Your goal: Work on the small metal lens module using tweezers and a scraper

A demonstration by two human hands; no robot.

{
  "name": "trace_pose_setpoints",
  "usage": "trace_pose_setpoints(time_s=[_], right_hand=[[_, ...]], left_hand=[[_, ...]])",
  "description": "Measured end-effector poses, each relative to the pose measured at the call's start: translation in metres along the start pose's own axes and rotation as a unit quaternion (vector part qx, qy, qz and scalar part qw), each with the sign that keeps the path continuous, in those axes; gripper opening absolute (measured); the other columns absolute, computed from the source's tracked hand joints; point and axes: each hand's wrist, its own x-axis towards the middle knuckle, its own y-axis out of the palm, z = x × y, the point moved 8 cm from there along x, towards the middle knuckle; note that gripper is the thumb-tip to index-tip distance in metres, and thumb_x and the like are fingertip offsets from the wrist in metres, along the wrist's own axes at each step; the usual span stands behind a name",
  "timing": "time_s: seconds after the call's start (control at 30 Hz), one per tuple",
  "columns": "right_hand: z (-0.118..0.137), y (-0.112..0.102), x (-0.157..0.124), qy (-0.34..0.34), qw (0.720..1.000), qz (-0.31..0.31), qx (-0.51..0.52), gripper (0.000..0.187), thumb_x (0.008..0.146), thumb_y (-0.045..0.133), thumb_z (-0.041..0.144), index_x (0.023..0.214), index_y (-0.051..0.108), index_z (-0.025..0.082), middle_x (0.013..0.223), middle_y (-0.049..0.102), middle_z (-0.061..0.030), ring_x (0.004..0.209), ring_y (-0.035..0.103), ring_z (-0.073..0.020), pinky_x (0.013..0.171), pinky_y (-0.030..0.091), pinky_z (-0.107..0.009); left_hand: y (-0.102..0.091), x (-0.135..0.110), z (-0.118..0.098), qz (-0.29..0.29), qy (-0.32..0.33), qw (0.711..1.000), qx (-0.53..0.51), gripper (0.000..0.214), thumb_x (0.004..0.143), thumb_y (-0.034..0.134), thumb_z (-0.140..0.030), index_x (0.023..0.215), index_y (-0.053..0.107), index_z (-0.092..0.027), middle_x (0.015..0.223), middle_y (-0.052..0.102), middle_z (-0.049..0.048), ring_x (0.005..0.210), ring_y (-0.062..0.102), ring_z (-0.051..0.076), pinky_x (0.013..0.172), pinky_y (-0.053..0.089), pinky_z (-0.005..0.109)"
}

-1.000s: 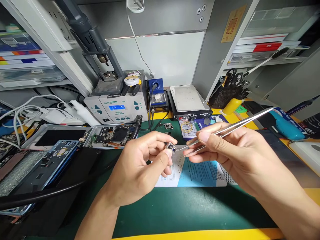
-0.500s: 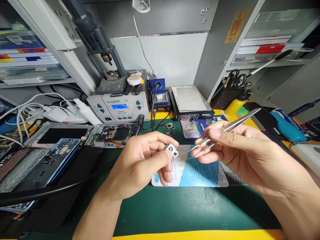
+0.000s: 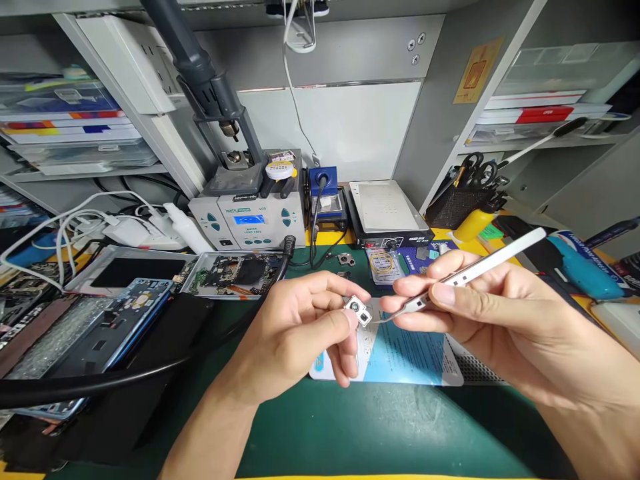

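Between the thumb and forefinger of my left hand (image 3: 310,333) is a small camera module (image 3: 358,312), silvery with a round lens and a square opening, held above the bench. My right hand (image 3: 465,307) is closed around a pair of metal tweezers (image 3: 480,267), gripped like a pen with the blunt end up to the right. The thin bent tips point left and come close to the module's lower right edge; whether they touch it I cannot tell. Beneath both hands lies a blue and white printed card (image 3: 400,353) on the green mat (image 3: 350,427).
A hot-air rework station (image 3: 245,223) stands at the back left, its black hose (image 3: 150,370) crossing the left side. A heating plate (image 3: 387,210) sits behind my right hand. Phone parts (image 3: 125,327) and a tray with a circuit board (image 3: 235,273) lie left.
The tweezers have rolled in my right hand, showing their flat side, and their tips now sit nearer the module. The view has shifted slightly, so everything appears lower and further right.
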Motion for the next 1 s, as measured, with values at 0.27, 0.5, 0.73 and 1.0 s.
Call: trace_pose_setpoints(time_s=[0.27, 0.5, 0.73, 1.0], right_hand=[[0.002, 0.002, -0.004, -0.011, 1.0, 0.01, -0.013, 0.011, 0.095, 0.073, 0.01, 0.095, 0.081, 0.019, 0.107, 0.085, -0.0092, 0.097, 0.082, -0.025, 0.09, 0.067, -0.031], [0.002, 0.0, -0.003, -0.013, 0.999, 0.01, -0.033, 0.009, 0.093, 0.076, 0.013, 0.091, 0.081, 0.021, 0.108, 0.085, -0.0079, 0.097, 0.082, -0.0248, 0.091, 0.066, -0.028], [0.006, 0.003, -0.011, -0.064, 0.991, 0.029, -0.113, 0.014, 0.098, 0.07, 0.017, 0.092, 0.079, 0.026, 0.109, 0.085, -0.0044, 0.103, 0.081, -0.0243, 0.095, 0.065, -0.033], [0.01, -0.001, -0.024, -0.098, 0.976, 0.007, -0.196, 0.012, 0.095, 0.073, 0.022, 0.089, 0.078, 0.031, 0.111, 0.084, -0.0038, 0.112, 0.077, -0.0291, 0.101, 0.063, -0.04]], left_hand=[[0.002, -0.001, -0.003, 0.0, -0.003, 1.0, -0.013, 0.013, 0.094, 0.063, -0.015, 0.104, 0.072, -0.015, 0.062, 0.072, 0.0008, 0.05, 0.067, 0.014, 0.048, 0.055, 0.022], [0.005, -0.002, -0.003, 0.006, 0.0, 1.0, -0.022, 0.015, 0.094, 0.061, -0.012, 0.105, 0.071, -0.014, 0.061, 0.072, 0.0015, 0.05, 0.067, 0.014, 0.048, 0.055, 0.022], [0.004, -0.003, -0.004, -0.001, 0.001, 1.0, -0.028, 0.012, 0.092, 0.064, -0.013, 0.102, 0.07, -0.012, 0.063, 0.073, 0.0032, 0.05, 0.067, 0.014, 0.049, 0.056, 0.024], [0.008, -0.006, -0.005, 0.009, 0.003, 0.999, -0.05, 0.014, 0.093, 0.062, -0.013, 0.103, 0.071, -0.013, 0.063, 0.073, 0.0025, 0.049, 0.067, 0.013, 0.049, 0.056, 0.021]])
